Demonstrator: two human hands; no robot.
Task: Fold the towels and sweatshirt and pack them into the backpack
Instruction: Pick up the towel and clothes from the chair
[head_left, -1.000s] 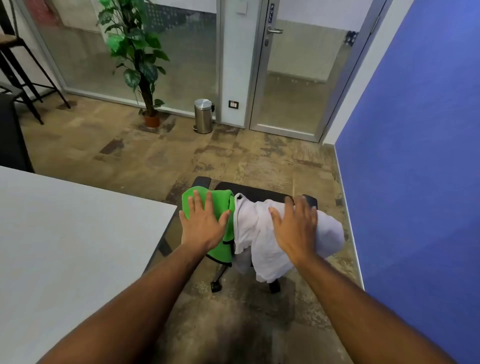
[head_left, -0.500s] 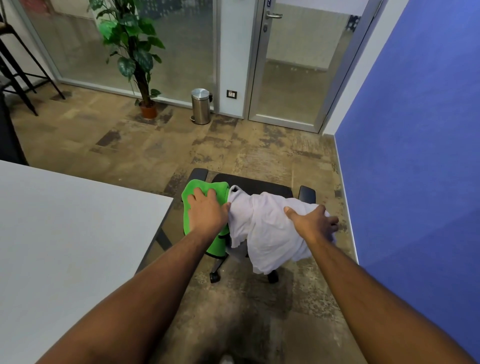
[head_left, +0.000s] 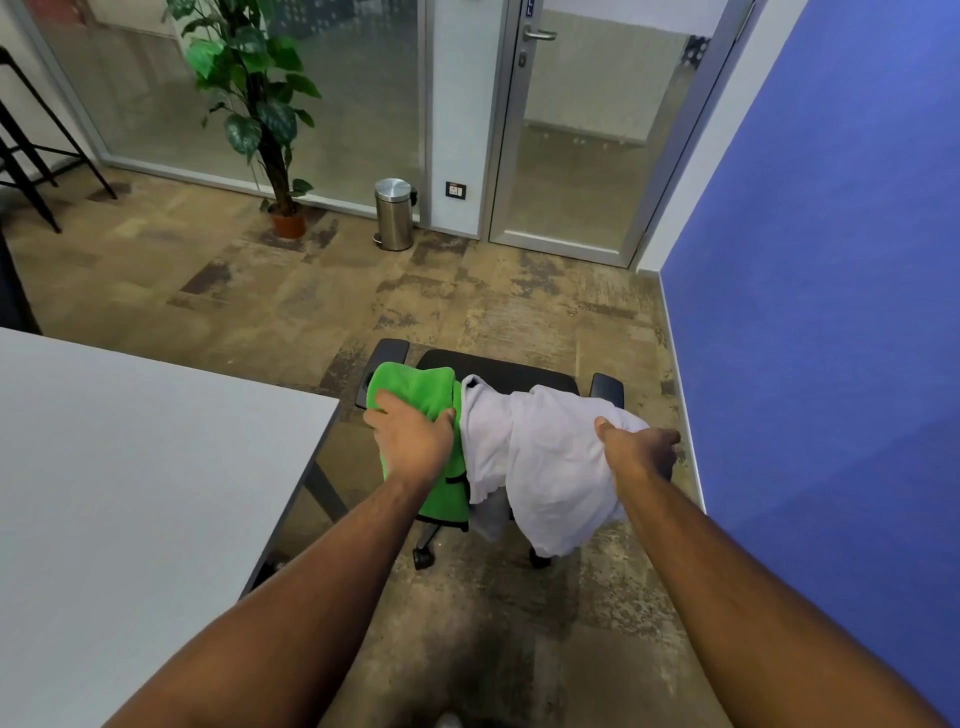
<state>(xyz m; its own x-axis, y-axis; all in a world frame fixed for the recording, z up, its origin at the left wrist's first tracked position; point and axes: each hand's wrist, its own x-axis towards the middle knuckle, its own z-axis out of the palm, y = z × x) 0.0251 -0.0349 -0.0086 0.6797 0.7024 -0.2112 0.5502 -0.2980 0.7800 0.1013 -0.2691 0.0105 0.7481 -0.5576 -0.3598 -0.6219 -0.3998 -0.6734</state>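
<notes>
Both forearms reach forward over the floor, the hands well apart, each on its own cloth. The left hand (head_left: 413, 439) has its fingers curled into the green towel (head_left: 415, 387), bunching it where it hangs over the back of a black office chair (head_left: 498, 371). The right hand (head_left: 636, 449) grips the far right edge of the white cloth (head_left: 540, 457), thumb on top and fingers wrapped under the fabric; whether this cloth is a towel or the sweatshirt I cannot tell. The white cloth is draped over the chair back just beside the green towel, touching it, and hangs down toward the chair's castors. To the left, a white table (head_left: 130, 493) has its corner near the chair. A blue wall (head_left: 831, 312) runs along the right. Farther off, on the mottled brown floor, a small steel pedal bin (head_left: 395, 213) stands by the glass partition, a potted plant (head_left: 260, 104) to its left and a glass door (head_left: 587, 130) to its right.
</notes>
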